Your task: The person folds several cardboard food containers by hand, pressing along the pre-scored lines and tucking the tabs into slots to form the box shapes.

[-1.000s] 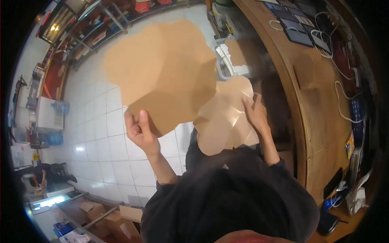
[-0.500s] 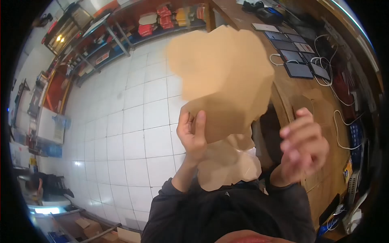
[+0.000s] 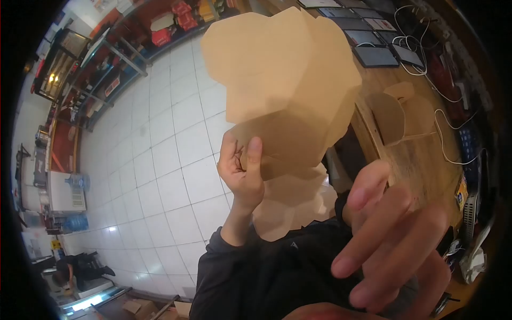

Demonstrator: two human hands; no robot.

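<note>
My left hand point(image 3: 244, 168) grips the lower left edge of a brown cardboard piece point(image 3: 261, 58) with rounded flaps, thumb in front. The piece is partly folded, with upright panels on its right side. Below it, near my lap, lies more brown cardboard point(image 3: 288, 208). My right hand point(image 3: 394, 229) is raised close to the camera at the lower right, its fingers apart and bent, holding nothing. Another brown cardboard form point(image 3: 388, 117), partly folded, rests on the wooden table to the right.
Several tablets or phones point(image 3: 376, 56) and white cables point(image 3: 424, 50) lie along the far side of the wooden table point(image 3: 421, 165). Metal shelving point(image 3: 125, 53) stands at the back left. A person point(image 3: 66, 266) is at the far lower left.
My right hand has come closer to the camera and lower, its fingers spread wider. The view has shifted, and the held cardboard appears farther up and left.
</note>
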